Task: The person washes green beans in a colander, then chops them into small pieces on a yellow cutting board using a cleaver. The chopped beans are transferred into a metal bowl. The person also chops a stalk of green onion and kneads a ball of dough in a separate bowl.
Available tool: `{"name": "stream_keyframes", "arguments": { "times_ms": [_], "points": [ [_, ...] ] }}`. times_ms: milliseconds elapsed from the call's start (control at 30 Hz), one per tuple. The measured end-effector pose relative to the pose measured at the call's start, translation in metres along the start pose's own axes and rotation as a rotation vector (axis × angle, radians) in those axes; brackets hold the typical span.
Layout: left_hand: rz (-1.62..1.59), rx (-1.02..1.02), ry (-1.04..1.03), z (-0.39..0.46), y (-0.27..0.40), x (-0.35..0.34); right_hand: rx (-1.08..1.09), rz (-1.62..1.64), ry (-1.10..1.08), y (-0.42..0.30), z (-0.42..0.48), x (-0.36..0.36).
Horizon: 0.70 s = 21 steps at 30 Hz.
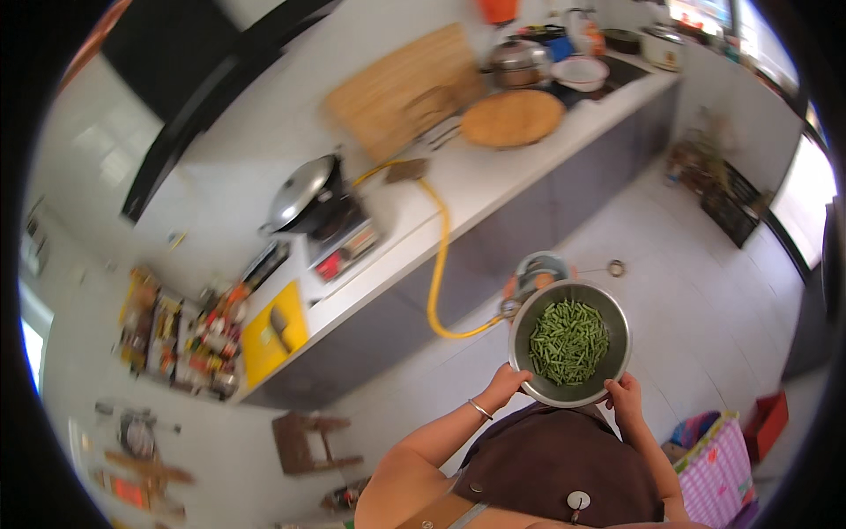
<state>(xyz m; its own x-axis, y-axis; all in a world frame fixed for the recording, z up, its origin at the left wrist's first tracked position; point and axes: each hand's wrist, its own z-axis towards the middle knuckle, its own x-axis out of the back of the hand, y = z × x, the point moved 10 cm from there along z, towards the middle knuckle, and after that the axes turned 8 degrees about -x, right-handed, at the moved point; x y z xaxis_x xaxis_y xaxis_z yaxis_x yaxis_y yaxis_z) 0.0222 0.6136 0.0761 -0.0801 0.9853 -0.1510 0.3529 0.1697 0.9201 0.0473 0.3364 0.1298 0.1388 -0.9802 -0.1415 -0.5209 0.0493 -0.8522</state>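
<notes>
A round stainless steel bowl (619, 370) holding many cut green beans (569, 342) is in front of my body, above the floor. My left hand (510, 387) grips its rim on the left, with a bracelet on the wrist. On the opposite side, my right hand (623, 395) grips the rim with the thumb over the edge. The fingers under the bowl are mostly hidden. A dark brown apron (562, 456) lies just behind the bowl.
Along the long white counter (482, 198) stand a lidded black pot (307, 195) on a gas stove, a yellow cutting board (264, 344) with a knife, and a round wooden board (512, 119). A yellow hose (436, 284) hangs down the cabinets. A wooden stool (294, 443) stands lower left.
</notes>
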Motion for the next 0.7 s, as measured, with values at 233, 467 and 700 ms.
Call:
{"name": "stream_keyframes", "arguments": {
  "times_ms": [233,467,700],
  "points": [
    [-0.464,0.157,0.776,-0.163,-0.045,0.205,-0.29,-0.112,-0.299,0.08,0.009,-0.104],
    [-0.753,-0.228,0.894,-0.224,0.018,0.404,-0.361,-0.33,-0.214,0.175,-0.013,-0.103],
    [-0.803,-0.329,1.127,-0.213,0.066,0.664,-0.118,-1.044,0.056,0.145,0.014,-0.163]
  ]
}}
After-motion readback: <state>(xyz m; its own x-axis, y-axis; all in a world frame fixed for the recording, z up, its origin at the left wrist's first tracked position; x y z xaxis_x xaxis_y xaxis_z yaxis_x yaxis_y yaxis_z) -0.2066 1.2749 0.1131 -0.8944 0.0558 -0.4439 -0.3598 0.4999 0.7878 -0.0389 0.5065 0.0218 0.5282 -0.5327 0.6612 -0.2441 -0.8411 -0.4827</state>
